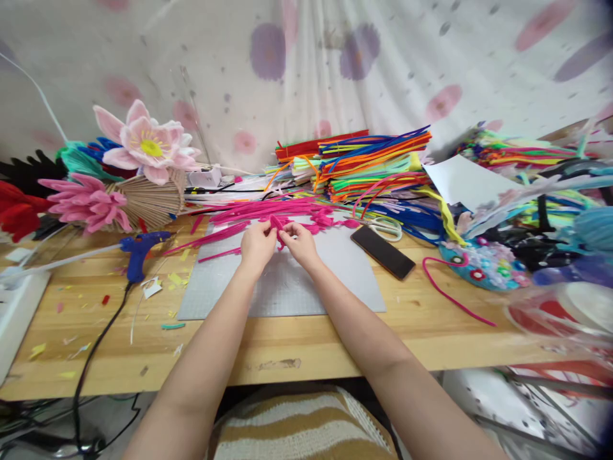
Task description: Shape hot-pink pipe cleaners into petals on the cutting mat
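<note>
Above a grey cutting mat [287, 294], both my hands meet at a magenta pipe cleaner [276, 222] that is bent into a small looped shape. My left hand [258, 244] pinches it from the left side. From the right, the fingers of my right hand [299, 243] are closed on it too. Straight magenta pipe cleaners [268, 207] lie in a bundle just behind my hands. Several curled magenta pieces [323, 217] rest to the right of that bundle. The exact folds between my fingertips are too small to make out.
A blue hot glue gun [138, 255] with its cord lies left of the mat. At right are a phone [383, 251], scissors [387, 228] and a loose magenta pipe cleaner [454, 297]. Coloured pipe cleaner bundles [373, 160] are stacked behind. Fuzzy flowers [151, 144] stand back left.
</note>
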`<state>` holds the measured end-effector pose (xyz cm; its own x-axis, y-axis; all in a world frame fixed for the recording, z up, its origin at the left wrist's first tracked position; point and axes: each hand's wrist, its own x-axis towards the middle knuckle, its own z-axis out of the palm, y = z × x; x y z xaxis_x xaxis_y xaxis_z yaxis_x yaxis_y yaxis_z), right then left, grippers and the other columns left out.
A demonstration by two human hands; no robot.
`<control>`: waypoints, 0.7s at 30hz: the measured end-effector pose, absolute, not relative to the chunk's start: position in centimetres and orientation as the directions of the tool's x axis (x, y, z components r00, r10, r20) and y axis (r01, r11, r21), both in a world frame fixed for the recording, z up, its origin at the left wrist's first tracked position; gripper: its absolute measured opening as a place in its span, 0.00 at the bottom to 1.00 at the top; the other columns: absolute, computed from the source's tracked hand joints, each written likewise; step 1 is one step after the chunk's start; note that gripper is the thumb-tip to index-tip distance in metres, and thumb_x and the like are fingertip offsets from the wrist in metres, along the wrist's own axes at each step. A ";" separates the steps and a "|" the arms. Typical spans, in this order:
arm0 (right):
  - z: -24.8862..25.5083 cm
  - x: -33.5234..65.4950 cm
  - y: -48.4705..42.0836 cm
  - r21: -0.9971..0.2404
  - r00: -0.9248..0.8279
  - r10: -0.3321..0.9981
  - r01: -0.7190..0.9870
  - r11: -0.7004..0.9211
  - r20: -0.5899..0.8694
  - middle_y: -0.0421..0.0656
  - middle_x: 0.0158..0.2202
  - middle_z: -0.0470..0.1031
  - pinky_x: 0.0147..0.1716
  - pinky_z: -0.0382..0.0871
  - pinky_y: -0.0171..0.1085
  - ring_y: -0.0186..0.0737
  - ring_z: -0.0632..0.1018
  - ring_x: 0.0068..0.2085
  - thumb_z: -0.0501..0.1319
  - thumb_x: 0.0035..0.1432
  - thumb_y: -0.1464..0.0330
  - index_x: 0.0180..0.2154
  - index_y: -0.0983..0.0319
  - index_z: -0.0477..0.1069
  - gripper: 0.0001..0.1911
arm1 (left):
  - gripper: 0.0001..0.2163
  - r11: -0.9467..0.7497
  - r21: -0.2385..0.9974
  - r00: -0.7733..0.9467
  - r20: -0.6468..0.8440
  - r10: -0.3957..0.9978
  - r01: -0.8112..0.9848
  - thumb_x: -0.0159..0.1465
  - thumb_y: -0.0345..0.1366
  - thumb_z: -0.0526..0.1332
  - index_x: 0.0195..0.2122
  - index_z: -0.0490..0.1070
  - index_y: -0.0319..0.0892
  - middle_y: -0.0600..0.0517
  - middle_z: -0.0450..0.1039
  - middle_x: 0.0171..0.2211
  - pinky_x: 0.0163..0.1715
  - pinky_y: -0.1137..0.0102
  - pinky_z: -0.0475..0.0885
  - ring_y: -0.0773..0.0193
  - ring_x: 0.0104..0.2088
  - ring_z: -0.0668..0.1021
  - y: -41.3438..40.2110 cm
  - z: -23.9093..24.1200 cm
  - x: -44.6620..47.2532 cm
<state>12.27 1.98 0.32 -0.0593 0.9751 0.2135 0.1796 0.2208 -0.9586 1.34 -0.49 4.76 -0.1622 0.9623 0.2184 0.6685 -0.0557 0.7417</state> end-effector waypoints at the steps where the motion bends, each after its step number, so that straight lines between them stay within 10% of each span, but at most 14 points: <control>1: 0.3 12.3 2.0 -0.964 -0.092 0.975 0.160 0.214 0.201 0.37 0.23 0.69 0.28 0.63 0.32 0.31 0.69 0.27 0.57 0.46 0.66 0.26 0.62 0.65 0.06 | 0.09 -0.055 0.720 -0.157 0.224 0.962 0.692 0.56 0.34 0.55 0.29 0.76 0.42 0.50 0.72 0.27 0.34 0.70 0.65 0.61 0.33 0.73 -0.5 4.9 1.3; 7: 0.2 12.6 2.3 -0.996 -0.302 0.950 -0.056 0.071 0.085 0.36 0.22 0.67 0.25 0.67 0.30 0.29 0.70 0.24 0.58 0.45 0.63 0.26 0.63 0.64 0.09 | 0.11 -0.115 0.672 -0.070 0.242 0.968 0.732 0.57 0.33 0.54 0.36 0.76 0.42 0.50 0.73 0.33 0.36 0.71 0.65 0.63 0.35 0.72 -0.1 4.4 0.8; 17: 0.0 12.6 2.4 -0.989 -0.092 0.990 0.093 0.111 0.102 0.36 0.21 0.67 0.21 0.65 0.30 0.29 0.68 0.22 0.58 0.43 0.65 0.24 0.63 0.65 0.07 | 0.10 0.038 0.553 -0.188 0.218 0.958 0.833 0.57 0.36 0.54 0.30 0.75 0.42 0.47 0.74 0.31 0.31 0.70 0.63 0.60 0.33 0.74 -0.7 4.9 1.9; 21: 0.6 13.2 2.3 -0.998 -0.224 0.973 -0.054 0.038 0.050 0.36 0.22 0.68 0.21 0.66 0.29 0.28 0.69 0.23 0.59 0.42 0.64 0.25 0.63 0.65 0.09 | 0.10 -0.092 0.808 -0.090 0.176 0.980 0.582 0.55 0.34 0.56 0.34 0.75 0.42 0.51 0.75 0.29 0.31 0.71 0.66 0.63 0.30 0.74 0.5 3.5 1.3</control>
